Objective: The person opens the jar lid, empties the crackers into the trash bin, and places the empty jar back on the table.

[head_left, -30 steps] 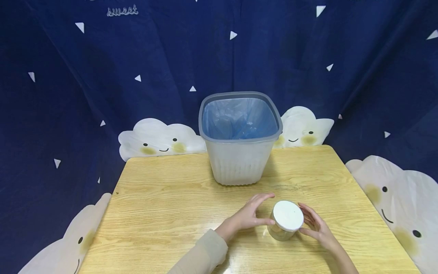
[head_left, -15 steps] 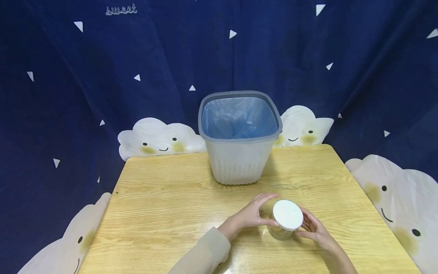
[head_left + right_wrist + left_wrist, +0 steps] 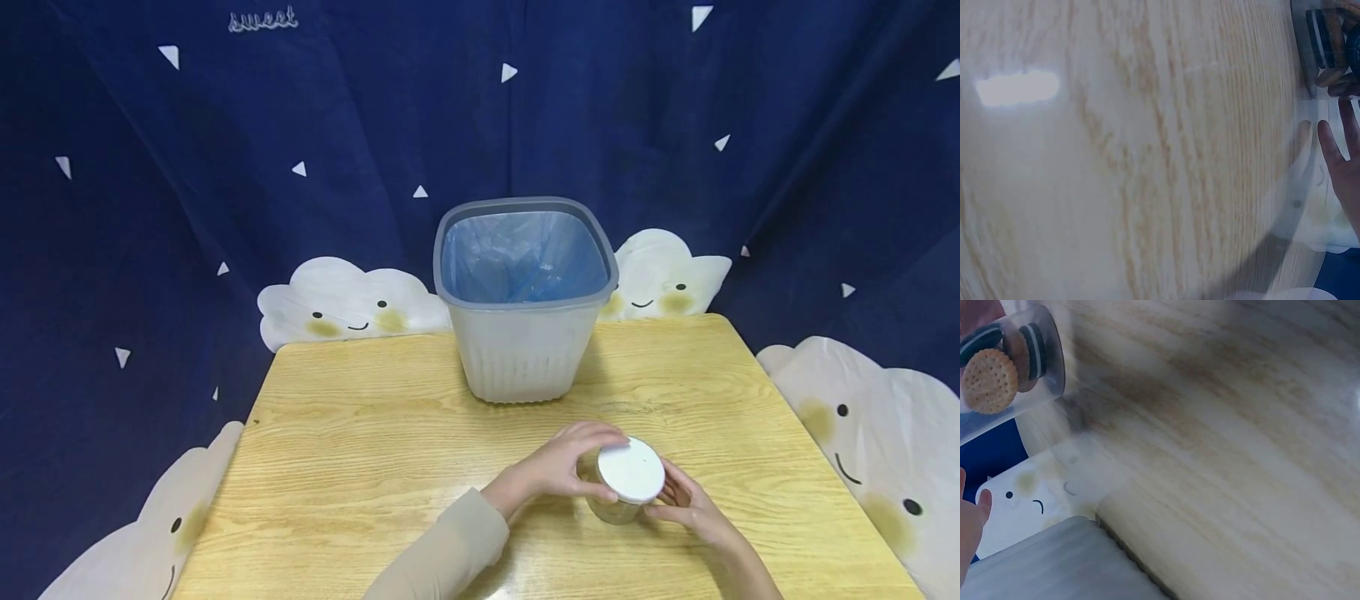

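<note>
A clear round jar (image 3: 613, 511) with a white lid (image 3: 632, 472) stands upright on the wooden table, right of centre. In the left wrist view, a pale round cracker (image 3: 989, 381) and dark sandwich cookies (image 3: 1034, 351) show through its wall. My left hand (image 3: 566, 463) holds the lid from the left, thumb at the near edge and fingers over the far edge. On the other side, my right hand (image 3: 693, 510) grips the jar's body, its thumb in front. The fingers behind the jar are partly hidden.
Behind the jar stands a whitish bin (image 3: 522, 354) with a grey rim and a blue liner (image 3: 487, 242). The wooden table (image 3: 360, 425) extends to the left of the hands. A dark blue cloth (image 3: 337, 108) with cloud faces hangs around the table.
My left hand has moved right, from beside the jar onto the lid's edge. My right hand's fingers have closed in on the jar's right side. The jar stays in place.
</note>
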`<state>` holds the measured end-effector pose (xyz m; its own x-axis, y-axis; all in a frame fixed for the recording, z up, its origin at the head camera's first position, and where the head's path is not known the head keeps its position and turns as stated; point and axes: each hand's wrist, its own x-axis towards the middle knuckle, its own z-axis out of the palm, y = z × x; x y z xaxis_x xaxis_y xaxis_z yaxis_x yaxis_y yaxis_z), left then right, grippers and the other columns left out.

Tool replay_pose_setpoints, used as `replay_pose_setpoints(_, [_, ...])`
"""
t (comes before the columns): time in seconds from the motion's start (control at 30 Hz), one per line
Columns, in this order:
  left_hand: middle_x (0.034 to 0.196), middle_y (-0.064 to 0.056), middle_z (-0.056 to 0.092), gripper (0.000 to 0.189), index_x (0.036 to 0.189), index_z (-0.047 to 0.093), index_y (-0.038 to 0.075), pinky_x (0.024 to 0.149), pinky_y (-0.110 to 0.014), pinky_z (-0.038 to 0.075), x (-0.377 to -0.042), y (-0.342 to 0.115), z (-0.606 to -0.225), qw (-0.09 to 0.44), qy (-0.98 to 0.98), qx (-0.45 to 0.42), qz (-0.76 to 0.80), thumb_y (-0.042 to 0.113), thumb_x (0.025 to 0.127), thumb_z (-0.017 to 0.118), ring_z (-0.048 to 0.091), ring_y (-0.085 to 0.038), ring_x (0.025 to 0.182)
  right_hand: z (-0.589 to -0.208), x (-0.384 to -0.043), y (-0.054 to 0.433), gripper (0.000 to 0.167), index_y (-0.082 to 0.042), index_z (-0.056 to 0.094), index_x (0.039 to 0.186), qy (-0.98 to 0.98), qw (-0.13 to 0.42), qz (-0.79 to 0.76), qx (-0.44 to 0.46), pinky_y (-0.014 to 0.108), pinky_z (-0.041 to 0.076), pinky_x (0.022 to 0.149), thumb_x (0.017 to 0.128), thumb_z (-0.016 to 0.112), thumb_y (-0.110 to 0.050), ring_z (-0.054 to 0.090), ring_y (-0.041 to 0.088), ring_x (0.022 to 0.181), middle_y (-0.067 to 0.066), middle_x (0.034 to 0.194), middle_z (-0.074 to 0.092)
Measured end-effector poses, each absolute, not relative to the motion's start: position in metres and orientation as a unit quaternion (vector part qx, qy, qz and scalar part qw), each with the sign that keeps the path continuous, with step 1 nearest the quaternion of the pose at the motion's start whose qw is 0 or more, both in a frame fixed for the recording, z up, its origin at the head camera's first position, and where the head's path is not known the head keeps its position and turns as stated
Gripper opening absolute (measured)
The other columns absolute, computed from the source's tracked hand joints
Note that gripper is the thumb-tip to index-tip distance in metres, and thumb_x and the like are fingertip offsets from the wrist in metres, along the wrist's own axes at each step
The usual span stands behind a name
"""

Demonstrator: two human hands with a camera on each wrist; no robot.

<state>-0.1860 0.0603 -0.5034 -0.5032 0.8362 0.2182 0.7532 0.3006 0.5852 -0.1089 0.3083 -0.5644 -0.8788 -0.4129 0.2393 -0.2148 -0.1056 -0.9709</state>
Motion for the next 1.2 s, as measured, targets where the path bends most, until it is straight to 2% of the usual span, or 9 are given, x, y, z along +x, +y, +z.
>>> replay_pose_setpoints(0.23, [0.146,0.008,0.032,0.076,0.138,0.039,0.027,0.111,-0.037,0.016,-0.189,0.064,-0.499,0.065,0.818,0.51,0.26,0.05,0.073,0.071,0.023,-0.01,0.135,-0.566,-0.11,0.309,0.073,-0.006,0.027,0.142,0.671,0.079,-0.7,-0.231,0.011,0.035,0.093,0.078,0.054,0.016,0.045,-0.003,0.116,-0.018,0.131,0.045])
replay_pose_setpoints(0.37, [0.146,0.008,0.031,0.076,0.138,0.039,0.028,0.111,-0.034,0.013,-0.19,0.067,-0.498,0.071,0.819,0.515,0.242,0.051,0.073,0.07,0.022,-0.01,0.135,-0.568,-0.111,0.31,0.073,0.003,0.02,0.142,0.673,0.095,-0.698,-0.225,0.011,0.035,0.094,0.079,0.054,0.014,0.044,-0.004,0.117,-0.019,0.132,0.043])
replay_pose_setpoints(0.6, [0.146,0.009,0.031,0.076,0.138,0.038,0.029,0.11,-0.04,0.019,-0.191,0.07,-0.499,0.075,0.821,0.517,0.229,0.053,0.073,0.069,0.022,-0.009,0.134,-0.567,-0.112,0.308,0.076,0.015,0.011,0.137,0.695,0.1,-0.682,-0.203,0.01,0.034,0.093,0.078,0.059,0.011,0.042,-0.007,0.116,-0.023,0.131,0.042])
replay_pose_setpoints(0.87, [0.145,0.009,0.032,0.077,0.138,0.039,0.029,0.11,-0.036,0.017,-0.192,0.071,-0.5,0.068,0.822,0.517,0.228,0.053,0.072,0.069,0.022,-0.008,0.134,-0.567,-0.114,0.307,0.083,0.012,0.01,0.139,0.72,0.126,-0.662,-0.162,0.008,0.031,0.092,0.077,0.064,0.004,0.038,-0.012,0.116,-0.027,0.13,0.039])
replay_pose_setpoints(1.2, [0.145,0.01,0.032,0.077,0.139,0.038,0.028,0.11,-0.032,0.015,-0.19,0.071,-0.501,0.062,0.822,0.517,0.23,0.054,0.073,0.069,0.024,-0.007,0.133,-0.567,-0.114,0.309,0.084,0.014,0.009,0.138,0.733,0.137,-0.652,-0.141,0.008,0.032,0.09,0.077,0.065,0.0,0.039,-0.013,0.113,-0.028,0.126,0.04])
